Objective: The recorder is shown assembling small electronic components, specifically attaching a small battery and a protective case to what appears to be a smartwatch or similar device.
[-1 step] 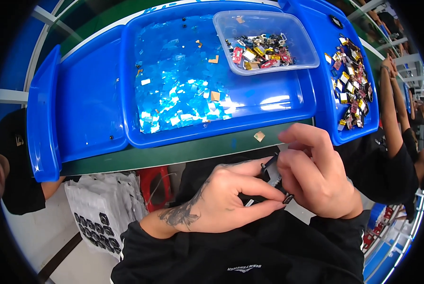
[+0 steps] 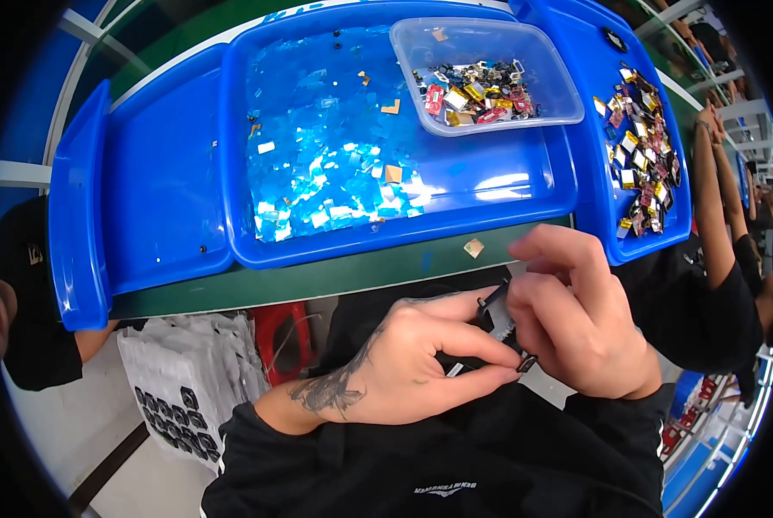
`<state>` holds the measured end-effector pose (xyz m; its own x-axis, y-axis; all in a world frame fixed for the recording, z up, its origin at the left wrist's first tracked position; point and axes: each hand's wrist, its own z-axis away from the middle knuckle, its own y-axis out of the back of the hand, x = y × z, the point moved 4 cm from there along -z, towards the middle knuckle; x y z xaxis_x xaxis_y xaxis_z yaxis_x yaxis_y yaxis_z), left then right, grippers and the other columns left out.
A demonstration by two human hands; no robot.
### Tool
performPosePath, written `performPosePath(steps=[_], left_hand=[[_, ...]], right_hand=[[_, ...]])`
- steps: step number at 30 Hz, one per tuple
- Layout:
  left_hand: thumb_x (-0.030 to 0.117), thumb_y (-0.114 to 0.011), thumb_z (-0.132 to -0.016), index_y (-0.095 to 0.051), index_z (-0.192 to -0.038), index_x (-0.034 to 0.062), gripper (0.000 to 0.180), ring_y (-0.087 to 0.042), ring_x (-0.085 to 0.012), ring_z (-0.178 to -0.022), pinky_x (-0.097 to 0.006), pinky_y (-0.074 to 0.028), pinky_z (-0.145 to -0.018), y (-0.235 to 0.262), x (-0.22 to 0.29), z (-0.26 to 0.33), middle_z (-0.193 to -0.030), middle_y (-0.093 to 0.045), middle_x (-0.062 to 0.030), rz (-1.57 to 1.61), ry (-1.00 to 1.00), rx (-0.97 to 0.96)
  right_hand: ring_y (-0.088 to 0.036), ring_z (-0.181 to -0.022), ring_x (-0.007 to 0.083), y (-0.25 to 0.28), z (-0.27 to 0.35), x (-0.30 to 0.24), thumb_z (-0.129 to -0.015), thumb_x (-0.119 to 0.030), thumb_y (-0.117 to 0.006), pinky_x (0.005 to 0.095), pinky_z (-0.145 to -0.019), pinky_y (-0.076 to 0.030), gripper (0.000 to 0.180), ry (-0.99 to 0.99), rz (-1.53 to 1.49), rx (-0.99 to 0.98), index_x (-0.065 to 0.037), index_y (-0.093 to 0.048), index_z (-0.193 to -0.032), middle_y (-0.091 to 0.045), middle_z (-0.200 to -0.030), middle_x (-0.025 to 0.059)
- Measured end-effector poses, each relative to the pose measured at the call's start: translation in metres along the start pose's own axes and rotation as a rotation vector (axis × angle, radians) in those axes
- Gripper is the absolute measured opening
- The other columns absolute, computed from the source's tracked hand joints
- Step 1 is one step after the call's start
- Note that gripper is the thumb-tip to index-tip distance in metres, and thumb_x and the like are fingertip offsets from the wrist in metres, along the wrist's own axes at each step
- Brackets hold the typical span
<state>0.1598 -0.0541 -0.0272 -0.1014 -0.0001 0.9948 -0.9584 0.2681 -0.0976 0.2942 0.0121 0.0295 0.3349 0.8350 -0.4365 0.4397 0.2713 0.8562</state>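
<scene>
Over my lap, my left hand [image 2: 434, 350] is closed, thumb and forefinger pinching a small black part [image 2: 526, 363]. One black edge of what may be the same part shows higher up, between both hands. Most of it is hidden behind my fingers, so its exact kind is unclear. My right hand [image 2: 581, 324] is close against it on the right, fingers curled inward in a pinch. What those fingertips grip, if anything, cannot be made out. Just beyond my hands, a small tan piece [image 2: 473, 249] lies on the green table edge [image 2: 317, 267].
A large blue tray [image 2: 499, 188] holds blue film pieces and a clear plastic box [image 2: 490, 128] of small electronic parts. Another blue tray [image 2: 615, 237] at right holds similar parts. Further blue tray [image 2: 162, 173] at left. White bags [image 2: 188, 363] of black pieces sit lower left. People sit at both sides.
</scene>
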Motion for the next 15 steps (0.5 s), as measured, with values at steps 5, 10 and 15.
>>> performPosePath(steps=[5,10,15], left_hand=[[0.001,-0.08,-0.071,-0.075,-0.087,0.0015,0.017,-0.067,-0.0227,-0.09,-0.029,-0.051,-0.078,-0.001,0.0,-0.001,-0.105,-0.067,-0.0189,-0.01,0.017,-0.045],[-0.001,-0.078,-0.073,-0.075,-0.088,0.0013,0.016,-0.067,-0.0219,-0.091,-0.029,-0.051,-0.08,-0.003,-0.006,-0.001,-0.103,-0.068,-0.0178,0.097,0.079,-0.102],[-0.001,-0.078,-0.072,-0.075,-0.089,0.0018,0.017,-0.067,-0.0226,-0.095,-0.029,-0.051,-0.082,0.003,-0.005,-0.002,-0.109,-0.067,-0.0192,0.149,0.051,-0.045]], right_hand=[[-0.06,-0.072,0.0228,0.002,0.0,0.002,-0.07,0.008,-0.067,0.0312,-0.057,-0.05,0.018,-0.092,-0.128,-0.054,0.002,-0.057,-0.084,-0.052,-0.11,0.0176],[-0.052,-0.076,0.0192,0.005,0.001,0.007,-0.066,0.009,-0.063,0.028,-0.074,-0.046,0.018,-0.292,-0.372,-0.193,-0.002,-0.057,-0.079,-0.047,-0.111,0.0159],[-0.055,-0.077,0.0164,0.006,0.01,0.009,-0.064,0.002,-0.069,0.0259,-0.073,-0.045,0.015,-0.332,-0.441,-0.127,-0.002,-0.061,-0.077,-0.049,-0.111,0.0152]])
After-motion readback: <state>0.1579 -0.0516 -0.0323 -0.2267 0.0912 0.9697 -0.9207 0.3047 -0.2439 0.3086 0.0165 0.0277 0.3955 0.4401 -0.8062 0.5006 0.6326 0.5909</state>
